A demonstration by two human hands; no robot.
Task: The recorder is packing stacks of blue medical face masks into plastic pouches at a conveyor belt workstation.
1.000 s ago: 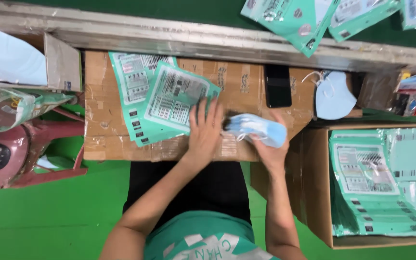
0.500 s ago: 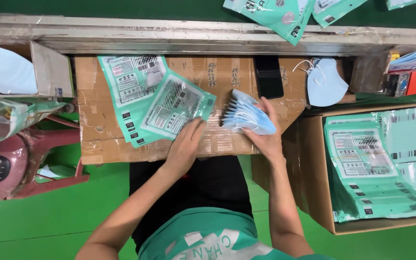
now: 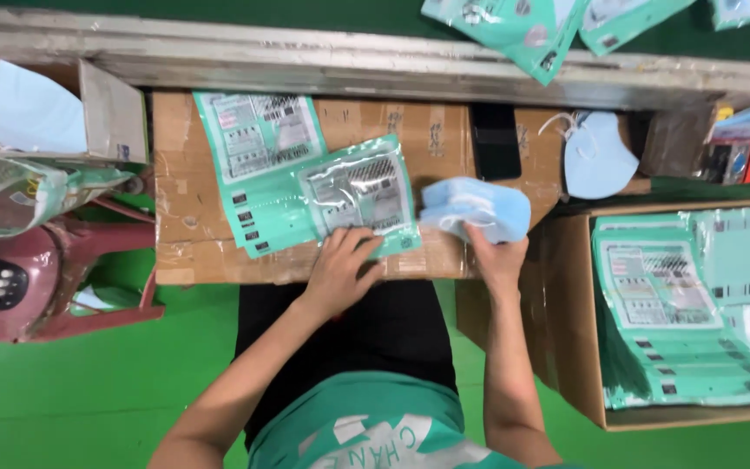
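Pale blue face masks (image 3: 476, 208), a small stack, sit in the right hand (image 3: 498, 257) at frame centre-right; grip closed around the stack's lower edge, stack held just above the cardboard surface (image 3: 184, 217). Left hand (image 3: 340, 271) lies at centre, fingers spread flat on the lower edge of the top green-and-clear packaging bag (image 3: 359, 193), pinning it, not gripping. More green bags (image 3: 258, 143) fan out beneath it toward upper left. Dark phone (image 3: 496, 139) lies upper centre, a single loose mask (image 3: 596, 156) to its right. Box of filled bags (image 3: 696, 304) at right edge; red stool (image 3: 54, 269) at left. Step, as judged: masks gathered, bag held down, insertion not started. Next move likely needs the bag mouth opened by the left fingers and the stack aligned with it; mouth position unclear here.
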